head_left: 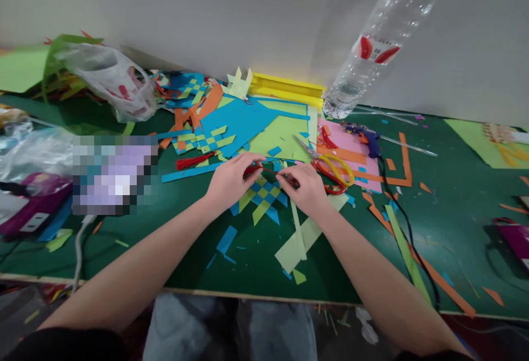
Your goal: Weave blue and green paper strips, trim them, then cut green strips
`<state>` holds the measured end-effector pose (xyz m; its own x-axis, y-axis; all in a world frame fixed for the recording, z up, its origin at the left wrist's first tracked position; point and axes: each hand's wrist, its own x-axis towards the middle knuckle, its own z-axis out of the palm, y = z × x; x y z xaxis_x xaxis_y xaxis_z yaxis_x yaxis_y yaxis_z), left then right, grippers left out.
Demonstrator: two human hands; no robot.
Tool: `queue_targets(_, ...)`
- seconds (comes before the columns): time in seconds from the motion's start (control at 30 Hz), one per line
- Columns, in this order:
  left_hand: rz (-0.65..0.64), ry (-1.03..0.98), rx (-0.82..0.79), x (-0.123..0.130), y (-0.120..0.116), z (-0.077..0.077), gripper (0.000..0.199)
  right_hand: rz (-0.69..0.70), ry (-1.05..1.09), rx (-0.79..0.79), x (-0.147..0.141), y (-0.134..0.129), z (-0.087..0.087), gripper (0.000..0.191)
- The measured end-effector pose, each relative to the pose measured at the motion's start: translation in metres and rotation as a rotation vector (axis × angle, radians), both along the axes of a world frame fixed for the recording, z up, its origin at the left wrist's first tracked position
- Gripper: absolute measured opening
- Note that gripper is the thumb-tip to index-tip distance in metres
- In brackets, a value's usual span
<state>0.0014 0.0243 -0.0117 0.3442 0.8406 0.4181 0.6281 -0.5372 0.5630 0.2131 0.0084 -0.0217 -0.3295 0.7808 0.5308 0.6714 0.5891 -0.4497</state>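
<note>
"Stretching, from left hand (235,179) to right hand (306,182), a length of red cord (269,171) near the far edge of a woven paper star (264,194)?"

"Yes, seemingly positioning cord; probably calls for a steady, fine pinch next."

"And the fingers (253,157)?"

"On the left, near the red tassel (192,161), almost closed, pinching cord. On the right, just short of the scissors (324,161), likewise almost closed, apparently gripping cord too; can't tell exactly how."

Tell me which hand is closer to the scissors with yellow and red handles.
Right. The right hand is close beside the scissors, at their near left; the left hand is farther off to the left.
</note>
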Motion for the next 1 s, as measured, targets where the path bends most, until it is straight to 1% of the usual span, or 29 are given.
queue_targets(0.1, -0.041, 0.074, 0.086, 0.0, 0.006, -0.001, 0.014, -0.029, 0.037, 0.014, 0.0, 0.001, 0.0, 0.015)
queue_targets(0.2, -0.075, 0.144, 0.094, 0.004, 0.008, 0.0, 0.016, -0.076, 0.064, 0.007, 0.0, 0.0, 0.003, 0.016)
queue_targets(0.3, -0.062, 0.159, 0.102, 0.003, 0.011, 0.005, 0.019, -0.129, 0.11, -0.006, 0.002, 0.0, 0.005, 0.016)
queue_targets(0.37, -0.023, 0.121, 0.094, -0.006, 0.018, 0.013, 0.017, -0.148, 0.133, -0.019, 0.003, 0.0, 0.005, 0.016)
queue_targets(0.4, 0.021, 0.071, 0.084, -0.012, 0.023, 0.017, 0.015, -0.148, 0.138, -0.026, 0.003, 0.0, 0.005, 0.015)
queue_targets(0.5, 0.161, -0.118, 0.004, -0.036, 0.045, 0.032, 0.026, -0.115, 0.124, -0.03, 0.003, 0.001, 0.004, 0.015)
queue_targets(0.57, 0.224, -0.203, -0.024, -0.05, 0.062, 0.04, 0.025, -0.092, 0.101, -0.029, 0.002, 0.002, 0.003, 0.015)
queue_targets(0.67, 0.279, -0.31, -0.098, -0.062, 0.083, 0.046, 0.025, -0.071, 0.086, -0.014, 0.002, 0.003, 0.001, 0.015)
queue_targets(0.77, 0.289, -0.388, -0.148, -0.065, 0.098, 0.044, 0.022, -0.064, 0.092, -0.001, 0.003, 0.004, -0.001, 0.015)
queue_targets(0.83, 0.284, -0.41, -0.155, -0.064, 0.105, 0.043, 0.024, -0.062, 0.09, -0.005, 0.004, 0.004, -0.001, 0.016)
queue_targets(0.93, 0.251, -0.428, -0.189, -0.062, 0.115, 0.042, 0.031, -0.061, 0.086, -0.007, 0.004, 0.005, -0.001, 0.016)
queue_targets(1.0, 0.223, -0.421, -0.228, -0.058, 0.121, 0.042, 0.03, -0.061, 0.083, -0.003, 0.004, 0.005, -0.002, 0.015)
